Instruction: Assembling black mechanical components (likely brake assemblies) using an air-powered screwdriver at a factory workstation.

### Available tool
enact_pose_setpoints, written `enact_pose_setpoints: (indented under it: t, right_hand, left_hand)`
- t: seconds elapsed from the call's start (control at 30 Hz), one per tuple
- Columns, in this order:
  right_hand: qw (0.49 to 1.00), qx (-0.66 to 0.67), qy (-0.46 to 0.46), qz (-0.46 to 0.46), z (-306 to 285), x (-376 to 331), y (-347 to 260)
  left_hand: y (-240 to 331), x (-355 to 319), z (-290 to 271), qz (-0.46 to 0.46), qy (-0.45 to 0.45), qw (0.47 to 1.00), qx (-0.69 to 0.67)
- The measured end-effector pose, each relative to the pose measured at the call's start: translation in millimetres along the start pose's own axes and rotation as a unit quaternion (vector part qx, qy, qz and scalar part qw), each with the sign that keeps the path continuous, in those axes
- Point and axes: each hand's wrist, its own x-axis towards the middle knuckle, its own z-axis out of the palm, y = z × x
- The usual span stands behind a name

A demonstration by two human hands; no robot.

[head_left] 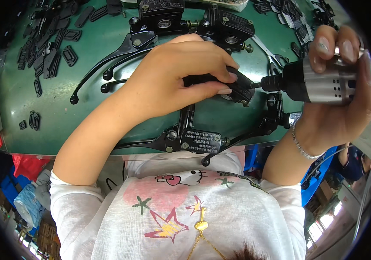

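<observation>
My left hand is closed around a black brake master cylinder, thumb and fingers pressing its reservoir from both sides and covering much of it. In my right hand is a silver and black electric screwdriver, held level and pointing left. Its bit meets the right end of the reservoir's top, where a screw would be too small to make out. Nearer my body lies another brake lever assembly with a screwed-on cover. One more lever assembly rests below the screwdriver.
Two lever assemblies, one with a tall reservoir and one tilted, lie behind my left hand. Scissors sit beside the screwdriver. Black gaskets are heaped on the green table; flat covers pile at far right.
</observation>
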Motion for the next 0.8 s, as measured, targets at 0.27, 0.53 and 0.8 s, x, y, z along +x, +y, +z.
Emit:
enact_pose_setpoints:
  t: [0.27, 0.53, 0.8]
  right_hand:
    - [0.988, 0.117, -0.104, -0.012, -9, 17, -2]
    - [0.969, 0.143, -0.185, -0.077, -2, 23, -4]
    - [0.950, 0.221, -0.218, -0.038, 13, 31, 9]
  left_hand:
    - [0, -2, 2, 0.018, 0.019, 1.000, 0.005]
    - [13, -8, 2, -0.101, 0.041, 0.991, -0.075]
    - [9, -8, 3, -0.079, 0.031, 0.995, -0.048]
